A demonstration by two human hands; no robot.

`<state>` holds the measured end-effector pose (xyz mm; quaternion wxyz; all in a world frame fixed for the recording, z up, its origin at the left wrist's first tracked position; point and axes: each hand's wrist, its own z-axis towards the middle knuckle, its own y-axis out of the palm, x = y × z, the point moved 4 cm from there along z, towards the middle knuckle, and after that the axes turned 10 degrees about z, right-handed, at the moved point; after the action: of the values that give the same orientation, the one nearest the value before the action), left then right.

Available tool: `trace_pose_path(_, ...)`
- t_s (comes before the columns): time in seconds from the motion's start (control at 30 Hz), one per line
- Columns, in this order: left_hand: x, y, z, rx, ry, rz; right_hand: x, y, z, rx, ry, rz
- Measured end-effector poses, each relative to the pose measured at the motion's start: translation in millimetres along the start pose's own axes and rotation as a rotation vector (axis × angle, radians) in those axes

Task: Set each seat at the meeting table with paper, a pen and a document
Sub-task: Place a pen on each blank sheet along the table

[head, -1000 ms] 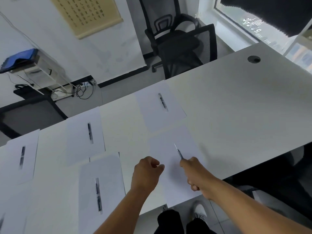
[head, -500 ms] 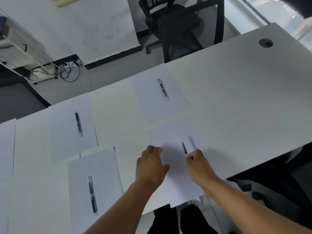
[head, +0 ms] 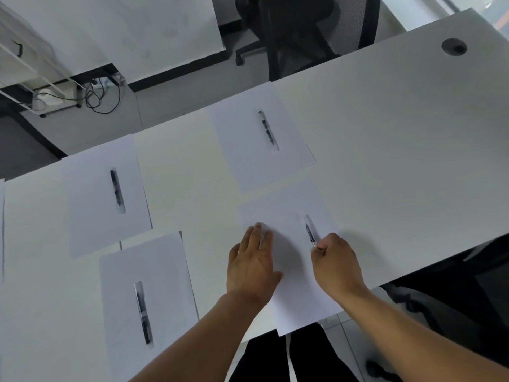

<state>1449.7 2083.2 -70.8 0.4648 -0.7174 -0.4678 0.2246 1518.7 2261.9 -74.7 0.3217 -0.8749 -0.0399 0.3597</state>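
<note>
On the white meeting table (head: 399,139) lie several white sheets. The nearest sheet (head: 292,213) hangs a little over the table's front edge. My left hand (head: 252,261) lies flat on its left half with fingers straight. My right hand (head: 337,261) pinches a dark pen (head: 309,233) by its rear end, the tip pointing away over the same sheet. Three other sheets carry a pen each: far middle (head: 266,130), far left (head: 116,190) and near left (head: 143,312).
Black office chairs (head: 308,31) stand beyond the table's far edge. A round cable hole (head: 454,46) sits at the table's far right. Cables and a white rack (head: 55,89) are on the floor at the far left. A dark chair (head: 454,299) is below the near edge.
My left hand has opened from a loose fist and now presses flat on the near sheet. My right hand has lowered the pen towards the sheet. The view has tilted down.
</note>
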Motion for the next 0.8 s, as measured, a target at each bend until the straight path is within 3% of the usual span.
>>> trace_pose_path(0.33,4,2,8,0.001,-0.021,0.004,-1,1,11,-0.036,-0.103,-0.139)
trace_pose_path(0.8,5,2,9,-0.019,-0.026,0.02,-1,-1,15,-0.033,-0.066,-0.108)
